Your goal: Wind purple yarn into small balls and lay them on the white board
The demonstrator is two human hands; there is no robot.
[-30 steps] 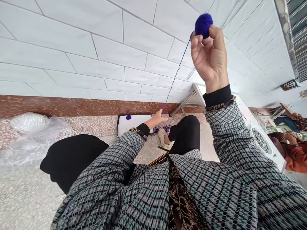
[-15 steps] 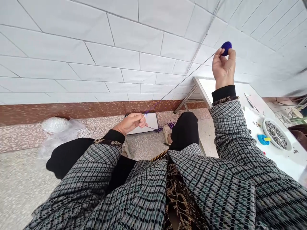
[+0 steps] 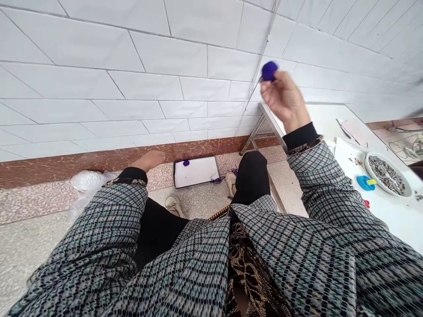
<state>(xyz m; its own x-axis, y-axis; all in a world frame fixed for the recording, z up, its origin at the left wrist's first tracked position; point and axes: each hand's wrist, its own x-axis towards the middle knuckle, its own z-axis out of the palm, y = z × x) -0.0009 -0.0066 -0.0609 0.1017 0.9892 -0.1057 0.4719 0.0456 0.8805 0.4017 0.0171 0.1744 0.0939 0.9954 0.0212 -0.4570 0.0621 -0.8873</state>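
Note:
My right hand (image 3: 284, 99) is raised in front of the white tiled wall, its fingers closed round a small ball of purple yarn (image 3: 269, 70); the hand is smeared by motion. A thin purple strand runs down from the ball toward the floor. My left hand (image 3: 150, 159) is stretched low toward the brown skirting, blurred, so its fingers do not show clearly. On the floor between my feet lies a white board (image 3: 198, 171) with a purple scrap on it and loose purple threads (image 3: 218, 179) beside it.
A white table (image 3: 390, 215) at the right carries a dish of dark bits (image 3: 386, 174), a blue object (image 3: 365, 182) and small tools. Crumpled clear plastic (image 3: 87, 180) lies on the speckled floor at the left. My shoes (image 3: 173, 203) rest on the floor.
My right hand with the yarn ball has swung left and slightly down. My left hand moved left, away from the white board, toward the skirting. The view has tilted.

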